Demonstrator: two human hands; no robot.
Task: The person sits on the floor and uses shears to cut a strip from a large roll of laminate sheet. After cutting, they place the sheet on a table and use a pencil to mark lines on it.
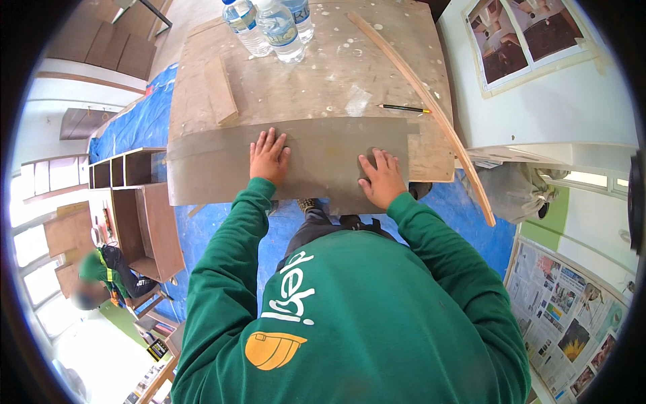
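A wide grey-brown sheet (323,149) lies along the near edge of a wooden worktable (303,87) and juts past that edge toward me. My left hand (270,157) rests flat on the sheet left of its middle, fingers stretched out. Near the sheet's right end, my right hand (382,178) lies palm down with its fingers spread. Neither hand grips anything. Beyond the sheet are a dark pencil (404,108) and a small flat wood piece (221,91). A long thin wood strip (424,94) slants down the table's right side, its near end sticking out past the edge.
Several water bottles (279,30) stand at the table's far side. Blue sheeting (222,249) covers the floor. Left are an open wooden cabinet (145,229) and a person in green (108,266). A newspaper-covered board (565,316) is at the lower right.
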